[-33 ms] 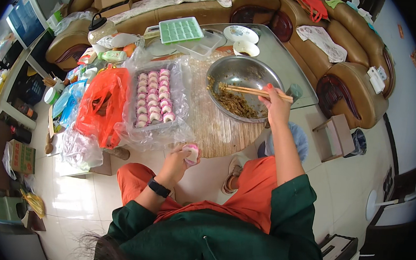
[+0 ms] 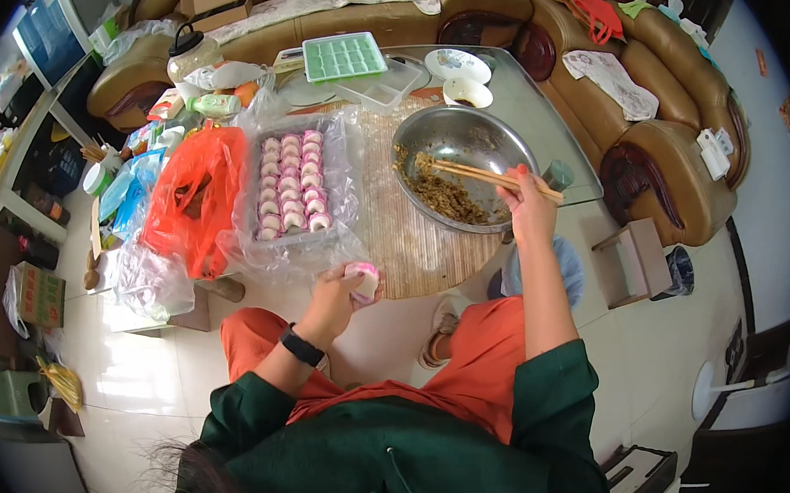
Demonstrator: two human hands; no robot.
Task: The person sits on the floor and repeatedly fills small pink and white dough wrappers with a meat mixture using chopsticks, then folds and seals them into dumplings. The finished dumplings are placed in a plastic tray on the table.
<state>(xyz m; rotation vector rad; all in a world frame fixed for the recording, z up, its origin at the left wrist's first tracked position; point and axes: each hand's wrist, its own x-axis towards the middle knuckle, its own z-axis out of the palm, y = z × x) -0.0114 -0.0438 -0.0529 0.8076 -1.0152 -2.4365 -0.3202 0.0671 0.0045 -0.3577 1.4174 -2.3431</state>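
My left hand [image 2: 335, 295], a dark watch on its wrist, holds a white dumpling wrapper [image 2: 368, 284] with a pink edge just off the near rim of the round table. The wrapper's face is turned up, with no filling visible on it. In my right hand [image 2: 527, 205] is a pair of wooden chopsticks [image 2: 481, 173], their tips among the brown minced filling [image 2: 448, 198] in a large steel bowl [image 2: 506, 142]. To the left of the bowl, several pink-and-white dumplings [image 2: 290, 181] lie in rows on a tray lined with clear plastic [image 2: 346, 162].
A red plastic bag [image 2: 201, 159] bulges left of the tray. Behind stand a green compartment tray [image 2: 344, 57], a clear plastic box [image 2: 385, 91], a small bowl with dark liquid [image 2: 468, 91] and a patterned plate [image 2: 458, 64]. A glass [image 2: 560, 174] stands right of the bowl.
My right hand has shifted slightly right and toward me, tilting the chopsticks a little more. My left hand has risen slightly away from me with the wrapper.
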